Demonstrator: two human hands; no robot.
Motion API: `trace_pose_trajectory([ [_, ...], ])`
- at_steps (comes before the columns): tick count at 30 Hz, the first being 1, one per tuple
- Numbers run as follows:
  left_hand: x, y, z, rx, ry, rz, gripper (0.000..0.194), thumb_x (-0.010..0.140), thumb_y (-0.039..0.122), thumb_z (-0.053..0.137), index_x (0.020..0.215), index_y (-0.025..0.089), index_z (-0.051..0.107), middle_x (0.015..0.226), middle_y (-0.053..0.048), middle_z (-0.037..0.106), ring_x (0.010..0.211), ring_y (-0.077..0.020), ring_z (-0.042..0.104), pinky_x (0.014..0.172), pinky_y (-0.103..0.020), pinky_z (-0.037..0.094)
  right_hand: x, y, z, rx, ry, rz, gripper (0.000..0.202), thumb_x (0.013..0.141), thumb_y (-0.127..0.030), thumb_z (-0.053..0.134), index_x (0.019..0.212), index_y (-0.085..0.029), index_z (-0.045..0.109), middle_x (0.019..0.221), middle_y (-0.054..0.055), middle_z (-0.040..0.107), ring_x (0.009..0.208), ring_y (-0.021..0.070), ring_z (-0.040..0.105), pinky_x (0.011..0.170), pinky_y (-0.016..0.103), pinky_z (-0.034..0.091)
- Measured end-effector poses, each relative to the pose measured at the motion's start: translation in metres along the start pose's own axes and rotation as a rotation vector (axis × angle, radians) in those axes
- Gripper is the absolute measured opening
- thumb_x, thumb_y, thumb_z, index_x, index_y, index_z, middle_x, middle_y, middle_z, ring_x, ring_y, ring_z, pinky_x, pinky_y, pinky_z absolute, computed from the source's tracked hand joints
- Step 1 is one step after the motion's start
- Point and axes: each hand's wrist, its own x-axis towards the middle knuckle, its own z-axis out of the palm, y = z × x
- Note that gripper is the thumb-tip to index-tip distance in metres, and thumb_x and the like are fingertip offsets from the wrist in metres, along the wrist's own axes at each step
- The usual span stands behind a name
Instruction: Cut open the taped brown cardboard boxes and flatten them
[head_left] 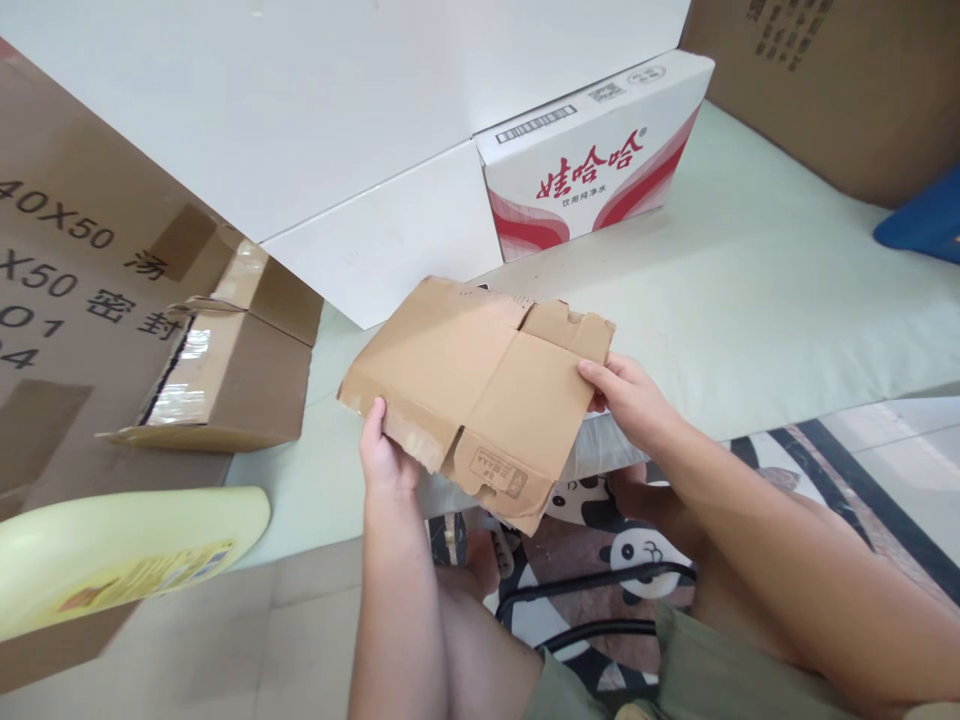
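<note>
An unfolded brown cardboard box (pixel 465 360) is held out in front of me, tilted above the edge of a pale green surface. My left hand (pixel 386 455) grips its lower left edge, thumb on top and fingers underneath. At the right edge, my right hand (pixel 622 390) pinches the cardboard near a slotted side flap. Another slotted flap, printed with small dark marks, hangs toward me. The underside of the cardboard and most of the gripping fingers are hidden.
Behind stands a white and red water carton (pixel 585 175) beside large white panels. To the left are a small taped cardboard box (pixel 255 380), a big printed carton (pixel 60 270) and a pale yellow bottle (pixel 135 550). A blue object (pixel 926 220) lies far right on the pale green surface (pixel 787 300).
</note>
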Motion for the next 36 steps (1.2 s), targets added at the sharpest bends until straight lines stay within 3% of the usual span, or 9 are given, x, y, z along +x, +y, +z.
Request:
trace_pose_trajectory([
  [15, -0.007, 0.006, 0.011, -0.064, 0.071, -0.052, 0.027, 0.081, 0.031, 0.065, 0.105, 0.019, 0.071, 0.110, -0.008, 0.076, 0.112, -0.0255, 0.068, 0.101, -0.038, 0.053, 0.000, 0.000, 0.002, 0.018, 0.015, 0.033, 0.038, 0.071, -0.055, 0.068, 0.068, -0.021, 0.051, 0.055, -0.004, 0.050, 0.049, 0.0101, 0.044, 0.050, 0.027, 0.033],
  [25, -0.007, 0.005, 0.011, -0.055, 0.058, -0.041, 0.027, 0.082, 0.031, 0.064, 0.105, 0.019, 0.071, 0.111, -0.008, 0.075, 0.113, -0.0251, 0.068, 0.097, -0.035, 0.054, 0.000, 0.000, 0.002, 0.022, 0.009, 0.038, 0.039, 0.071, -0.056, 0.068, 0.068, -0.021, 0.051, 0.055, -0.004, 0.050, 0.049, 0.0100, 0.043, 0.050, 0.027, 0.032],
  [31, -0.009, 0.007, 0.013, -0.096, 0.073, -0.071, 0.023, 0.083, 0.028, 0.063, 0.102, 0.019, 0.072, 0.104, -0.006, 0.076, 0.095, -0.0205, 0.071, 0.083, -0.030, 0.057, 0.000, 0.001, 0.003, 0.016, 0.008, 0.040, 0.040, 0.071, -0.057, 0.068, 0.068, -0.021, 0.051, 0.054, -0.005, 0.049, 0.048, 0.0099, 0.043, 0.050, 0.027, 0.033],
  [36, -0.007, 0.006, 0.014, -0.096, 0.080, -0.079, 0.021, 0.084, 0.027, 0.061, 0.100, 0.019, 0.072, 0.099, -0.005, 0.076, 0.089, -0.0196, 0.071, 0.081, -0.029, 0.057, 0.001, 0.004, 0.003, 0.017, 0.010, 0.054, 0.041, 0.070, -0.058, 0.069, 0.067, -0.021, 0.050, 0.054, -0.005, 0.048, 0.048, 0.0099, 0.043, 0.049, 0.027, 0.032],
])
